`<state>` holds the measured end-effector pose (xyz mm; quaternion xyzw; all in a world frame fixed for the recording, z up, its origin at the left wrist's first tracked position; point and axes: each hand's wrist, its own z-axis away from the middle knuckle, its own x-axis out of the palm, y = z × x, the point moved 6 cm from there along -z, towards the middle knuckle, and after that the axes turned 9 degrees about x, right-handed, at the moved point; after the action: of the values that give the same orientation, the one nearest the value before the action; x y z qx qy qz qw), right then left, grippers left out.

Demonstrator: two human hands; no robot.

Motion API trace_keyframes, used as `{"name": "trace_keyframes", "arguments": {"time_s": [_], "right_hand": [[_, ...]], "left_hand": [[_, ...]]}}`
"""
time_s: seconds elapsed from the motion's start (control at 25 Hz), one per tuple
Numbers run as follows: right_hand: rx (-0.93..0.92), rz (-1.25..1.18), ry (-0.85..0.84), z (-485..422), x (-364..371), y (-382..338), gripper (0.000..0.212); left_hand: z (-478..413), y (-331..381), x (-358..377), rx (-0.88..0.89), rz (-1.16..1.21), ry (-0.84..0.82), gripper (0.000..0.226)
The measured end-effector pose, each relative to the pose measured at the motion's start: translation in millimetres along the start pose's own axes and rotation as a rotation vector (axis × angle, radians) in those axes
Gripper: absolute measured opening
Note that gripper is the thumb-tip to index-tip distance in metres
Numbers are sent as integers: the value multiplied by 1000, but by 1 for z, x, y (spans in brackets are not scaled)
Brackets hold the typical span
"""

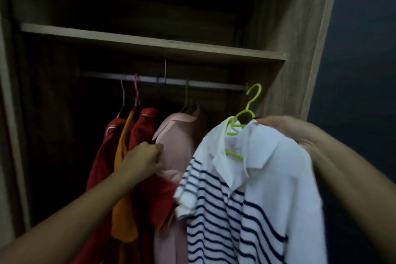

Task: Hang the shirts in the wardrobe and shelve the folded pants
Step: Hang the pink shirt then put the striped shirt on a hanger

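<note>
A white polo shirt with navy stripes hangs on a lime-green hanger. My right hand grips it at the shoulder, just below and right of the wardrobe rail; the hook is off the rail. My left hand is closed on the front of a pink shirt hanging on the rail. Left of the pink shirt hang a red shirt, an orange garment and another red shirt.
A wooden shelf runs above the rail. The wardrobe's right side panel stands close to the hanger hook. A dark wall lies to the right. The wardrobe's left frame borders a dark space left of the hung shirts.
</note>
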<state>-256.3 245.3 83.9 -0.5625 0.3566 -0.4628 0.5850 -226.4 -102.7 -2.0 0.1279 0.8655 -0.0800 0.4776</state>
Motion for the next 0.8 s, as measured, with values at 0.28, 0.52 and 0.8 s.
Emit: {"name": "trace_keyframes", "arguments": {"time_s": [0.28, 0.52, 0.8], "right_hand": [[-188, 322, 253, -94, 63, -29, 21], [-163, 619, 350, -148, 55, -7, 27], [-237, 861, 419, -168, 42, 3, 33]], "left_hand": [[12, 18, -23, 126, 282, 52, 24], [20, 30, -26, 119, 469, -3, 43], [19, 37, -11, 77, 519, 3, 42]]}}
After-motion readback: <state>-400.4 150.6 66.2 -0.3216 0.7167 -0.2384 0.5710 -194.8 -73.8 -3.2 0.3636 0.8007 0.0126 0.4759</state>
